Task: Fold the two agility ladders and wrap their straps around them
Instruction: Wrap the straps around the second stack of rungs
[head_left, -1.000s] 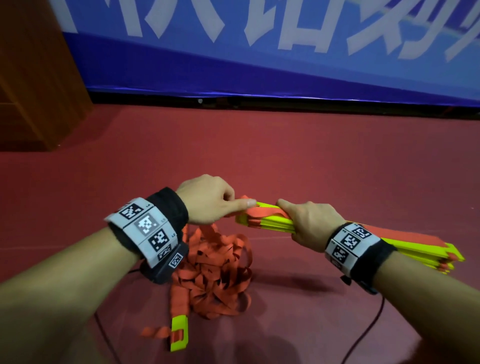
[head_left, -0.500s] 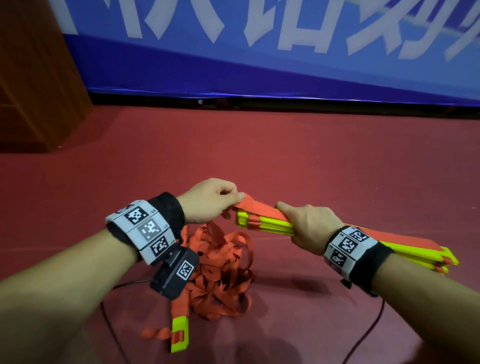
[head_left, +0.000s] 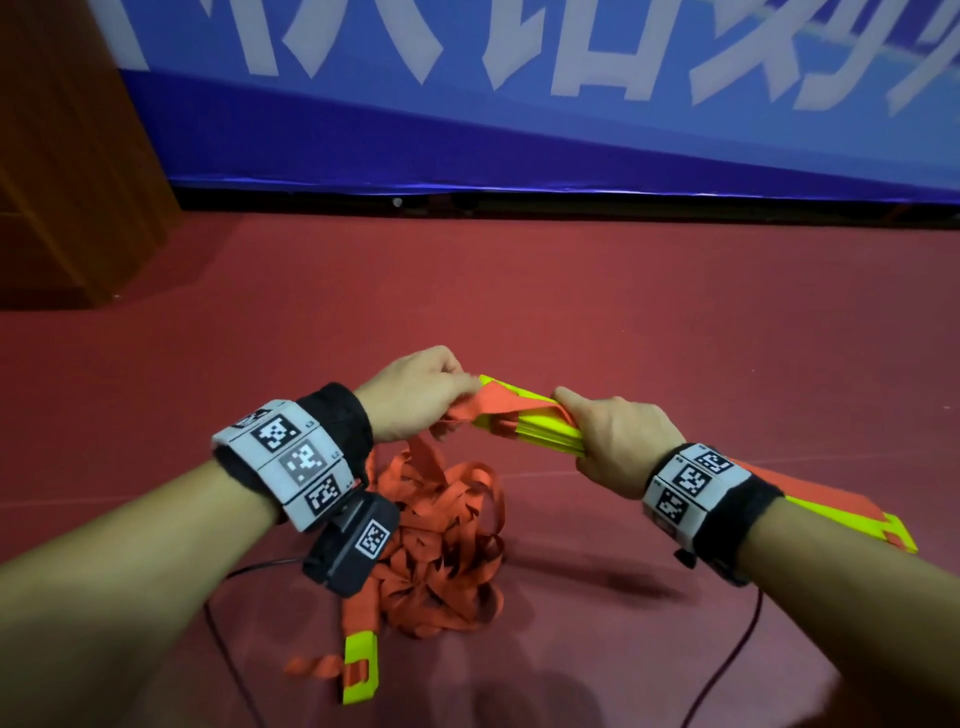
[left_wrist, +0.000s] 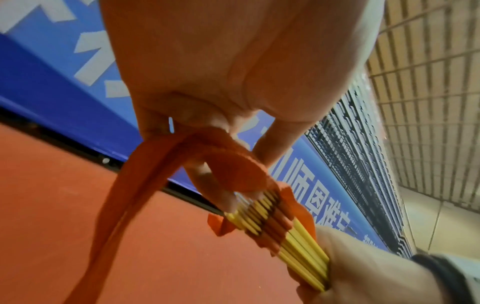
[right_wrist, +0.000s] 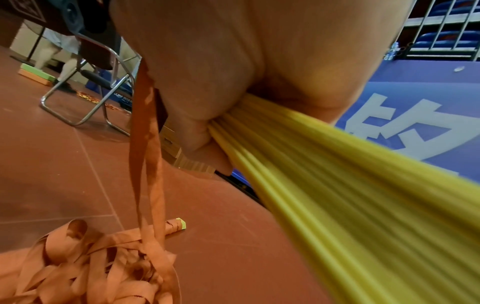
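A stack of yellow ladder rungs (head_left: 545, 428) is gripped near its left end by my right hand (head_left: 615, 439), held level above the floor; its far end (head_left: 893, 538) sticks out past my right forearm. My left hand (head_left: 421, 397) pinches the orange strap (head_left: 480, 402) and holds it over the stack's left end. In the left wrist view the strap (left_wrist: 228, 162) loops over my fingers by the rung ends (left_wrist: 262, 216). The right wrist view shows the rungs (right_wrist: 337, 185) in my fist and strap (right_wrist: 146, 164) hanging to the heap. A tangled orange strap heap (head_left: 441, 545) lies on the floor below.
A yellow end clip (head_left: 361, 665) with orange strap lies on the red floor (head_left: 571, 312) in front of the heap. A blue banner wall (head_left: 519, 130) closes the far side, a wooden cabinet (head_left: 67, 156) stands left. Black cables (head_left: 727, 670) trail on the floor. A folding chair (right_wrist: 88, 98) stands behind.
My left hand has lifted the strap up and over the left end of the stack, rotating at the wrist. The right hand keeps its grip, with the stack tilted slightly.
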